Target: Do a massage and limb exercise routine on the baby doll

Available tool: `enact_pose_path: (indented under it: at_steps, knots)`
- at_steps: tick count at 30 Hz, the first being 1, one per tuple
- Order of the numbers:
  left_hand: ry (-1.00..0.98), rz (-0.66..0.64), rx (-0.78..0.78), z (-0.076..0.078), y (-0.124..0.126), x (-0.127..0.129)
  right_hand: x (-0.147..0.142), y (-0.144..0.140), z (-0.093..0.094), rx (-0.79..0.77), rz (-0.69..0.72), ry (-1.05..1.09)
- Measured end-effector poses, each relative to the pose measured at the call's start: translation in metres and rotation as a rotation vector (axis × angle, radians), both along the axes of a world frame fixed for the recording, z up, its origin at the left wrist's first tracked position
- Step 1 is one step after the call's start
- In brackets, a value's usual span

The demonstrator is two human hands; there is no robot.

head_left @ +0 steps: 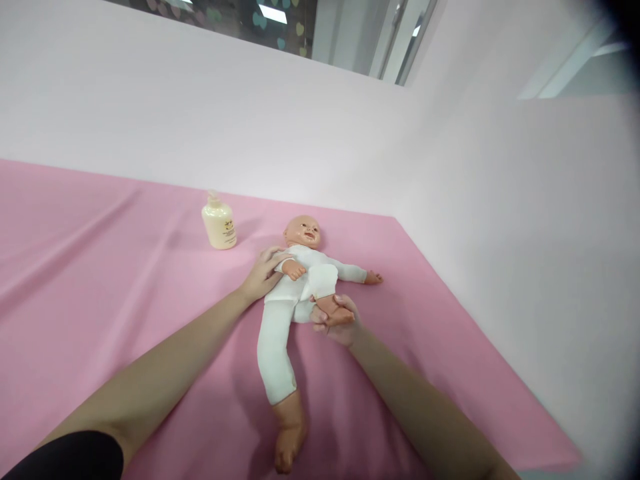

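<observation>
A baby doll (295, 287) in a white suit lies on its back on a pink sheet (100, 280), head toward the wall. My left hand (263, 273) rests flat against the doll's side and upper arm. My right hand (336, 321) is closed around the doll's bent leg at the foot, holding it up against the body. The doll's other leg stretches toward me, its bare foot (290, 437) near the bottom of the view. One doll arm reaches out to the right.
A cream pump bottle (219, 223) stands upright on the sheet, left of the doll's head. Pale pink walls close the back and right sides. The sheet's right edge runs diagonally toward the lower right corner.
</observation>
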State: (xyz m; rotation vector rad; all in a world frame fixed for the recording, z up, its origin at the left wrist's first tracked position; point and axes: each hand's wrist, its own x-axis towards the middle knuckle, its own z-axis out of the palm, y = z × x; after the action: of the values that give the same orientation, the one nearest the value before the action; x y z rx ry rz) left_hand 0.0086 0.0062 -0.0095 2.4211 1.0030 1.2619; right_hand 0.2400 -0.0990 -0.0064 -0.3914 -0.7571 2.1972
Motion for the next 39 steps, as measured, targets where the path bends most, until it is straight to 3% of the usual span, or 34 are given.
enact_pose_path:
  at_steps: [29,39]
  knots:
    - [0.169,-0.117,0.243,0.0040,-0.0027,-0.0024,-0.0016,-0.0017,0.0037,-0.028,-0.016,-0.008]
    - [0.191,-0.103,0.222,0.0040,-0.0034,-0.0022,-0.0016,-0.0028,0.0060,-0.025,-0.010,-0.026]
